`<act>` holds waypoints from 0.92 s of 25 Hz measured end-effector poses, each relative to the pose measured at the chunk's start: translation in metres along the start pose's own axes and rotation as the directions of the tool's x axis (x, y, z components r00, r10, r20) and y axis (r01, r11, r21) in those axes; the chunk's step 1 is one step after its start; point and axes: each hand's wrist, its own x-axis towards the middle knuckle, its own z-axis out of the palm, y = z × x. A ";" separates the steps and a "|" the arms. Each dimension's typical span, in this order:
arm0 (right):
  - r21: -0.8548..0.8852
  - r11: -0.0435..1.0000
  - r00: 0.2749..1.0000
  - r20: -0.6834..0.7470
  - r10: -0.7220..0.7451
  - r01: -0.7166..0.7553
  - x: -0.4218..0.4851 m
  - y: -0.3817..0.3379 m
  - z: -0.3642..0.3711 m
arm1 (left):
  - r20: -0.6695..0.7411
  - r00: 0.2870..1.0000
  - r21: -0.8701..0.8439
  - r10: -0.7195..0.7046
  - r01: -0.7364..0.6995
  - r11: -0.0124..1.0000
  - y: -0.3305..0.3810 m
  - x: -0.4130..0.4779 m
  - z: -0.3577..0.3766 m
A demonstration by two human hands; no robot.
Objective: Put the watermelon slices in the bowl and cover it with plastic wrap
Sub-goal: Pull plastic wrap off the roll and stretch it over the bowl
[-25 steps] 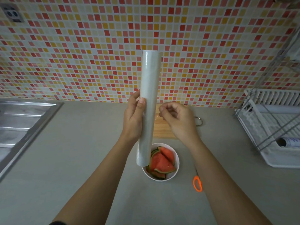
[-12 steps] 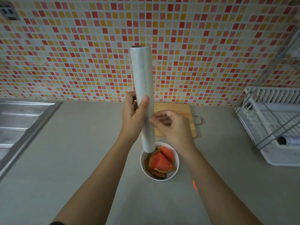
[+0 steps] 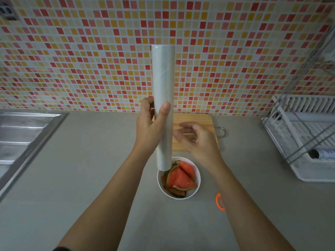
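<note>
Watermelon slices (image 3: pixel 179 178) in white bowl (image 3: pixel 193 192), uncovered

Both bare forearms reach forward from below, side by side and slightly apart. The left hand (image 3: pixel 150 127) is raised, wrapped round the lower half of the upright plastic wrap roll (image 3: pixel 163 78), thumb laid up its near face and fingers curled behind it. The right hand (image 3: pixel 197 140) sits a little lower, just to the right of the left one, palm turned towards it. Its fingers are loosely extended and blurred, and whether they touch the roll is unclear.
</note>
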 end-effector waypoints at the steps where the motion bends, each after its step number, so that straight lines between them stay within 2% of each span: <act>1: -0.013 1.000 1.000 0.004 0.011 -0.010 -0.004 0.001 0.003 | -0.006 1.000 0.006 0.000 0.000 1.000 0.001 0.001 0.001; 5: -0.021 1.000 0.997 -0.082 0.004 -0.006 -0.006 0.009 0.001 | -0.026 1.000 0.062 -0.009 0.010 0.998 0.003 0.006 0.005; 7: 0.038 0.998 0.997 -0.041 0.059 -0.057 -0.006 0.010 -0.001 | -0.050 0.999 0.074 -0.014 0.018 0.997 0.004 0.008 0.008; 9: 0.013 0.998 0.998 -0.002 0.067 -0.067 -0.011 0.010 0.003 | -0.066 0.998 0.081 -0.013 0.018 0.997 0.003 0.010 0.012; 14: -0.028 0.996 0.994 -0.071 0.084 -0.086 -0.009 0.026 -0.006 | -0.075 0.996 0.092 -0.044 0.051 0.994 0.004 0.016 0.017; 17: -0.032 0.991 0.991 0.019 0.132 -0.131 -0.020 0.029 -0.001 | -0.081 0.996 0.102 -0.048 0.056 0.993 0.002 0.019 0.020; 20: -0.088 0.992 0.996 0.011 0.093 -0.092 -0.025 0.038 0.002 | -0.077 0.995 0.114 -0.066 0.075 0.991 -0.001 0.021 0.021; 23: -0.016 0.988 0.987 0.044 0.152 -0.151 -0.026 0.042 -0.002 | -0.095 0.993 0.128 -0.070 0.082 0.988 -0.002 0.025 0.021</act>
